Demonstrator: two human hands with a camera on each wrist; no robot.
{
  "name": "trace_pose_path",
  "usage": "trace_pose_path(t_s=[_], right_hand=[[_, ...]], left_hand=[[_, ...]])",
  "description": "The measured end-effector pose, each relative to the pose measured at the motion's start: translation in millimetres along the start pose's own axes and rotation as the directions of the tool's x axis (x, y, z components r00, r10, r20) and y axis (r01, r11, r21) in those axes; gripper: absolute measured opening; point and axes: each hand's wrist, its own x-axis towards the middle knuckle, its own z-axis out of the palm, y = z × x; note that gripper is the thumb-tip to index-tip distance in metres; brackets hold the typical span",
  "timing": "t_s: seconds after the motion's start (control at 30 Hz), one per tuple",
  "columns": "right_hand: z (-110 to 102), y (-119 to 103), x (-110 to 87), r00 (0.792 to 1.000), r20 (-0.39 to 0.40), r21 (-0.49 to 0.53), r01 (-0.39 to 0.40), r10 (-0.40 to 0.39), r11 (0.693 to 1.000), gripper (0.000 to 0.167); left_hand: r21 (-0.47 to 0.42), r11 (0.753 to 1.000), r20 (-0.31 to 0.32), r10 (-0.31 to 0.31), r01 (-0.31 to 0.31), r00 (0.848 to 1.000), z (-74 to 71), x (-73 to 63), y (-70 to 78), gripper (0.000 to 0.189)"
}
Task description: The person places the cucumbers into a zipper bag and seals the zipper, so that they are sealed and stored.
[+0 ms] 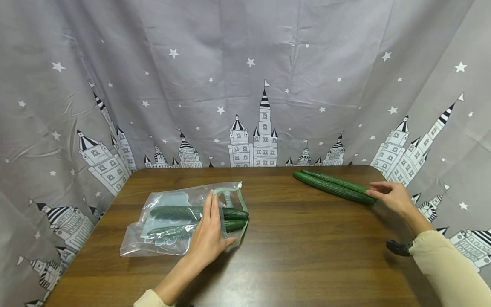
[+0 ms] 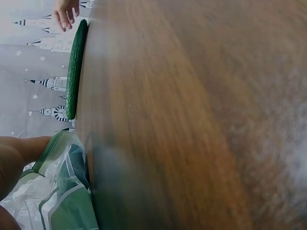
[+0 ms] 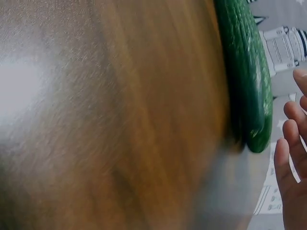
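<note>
A clear zip bag (image 1: pixel 130 245) with a pale green band at its mouth lies on the left half of the table, holding two cucumbers (image 1: pixel 235 214). My left hand (image 1: pixel 207 241) rests across the bag near its mouth, fingers extended and thumb spread toward the opening. Two more cucumbers (image 1: pixel 333 186) lie side by side at the back right. Beside their near right end is my right hand (image 1: pixel 393 198). In the right wrist view its fingers (image 3: pixel 282 155) are loosely spread, with a gap between them and the cucumber tips (image 3: pixel 259 139).
The brown wooden table (image 1: pixel 299 256) has its back edge against a grey curtain (image 1: pixel 245 85) printed with castles and stars. A small black object (image 1: pixel 399 247) shows at my right wrist, beside the cream sleeve (image 1: pixel 445 264).
</note>
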Motion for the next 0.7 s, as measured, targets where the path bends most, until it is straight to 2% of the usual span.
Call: trace_pose_path(t_s=[0.4, 0.53, 0.7], right_hand=[[9.9, 23.7, -13.6, 0.999, 0.034, -0.058, -0.028, 0.03, 0.998, 0.049], [16.1, 25.7, -13.9, 0.999, 0.034, -0.064, -0.023, 0.025, 0.998, 0.048], [22.4, 24.8, -14.3, 0.999, 0.041, -0.108, 0.019, -0.015, 0.994, 0.045]], left_hand=[[-0.006, 1.0, 0.002, 0.007, -0.007, 1.0, 2.3, 0.0, -1.0, 0.146], [-0.006, 1.0, 0.007, 0.004, -0.004, 1.0, 2.3, 0.0, -0.8, 0.146], [-0.004, 1.0, 0.011, 0.002, -0.002, 1.0, 2.4, -0.7, -1.1, 0.146]])
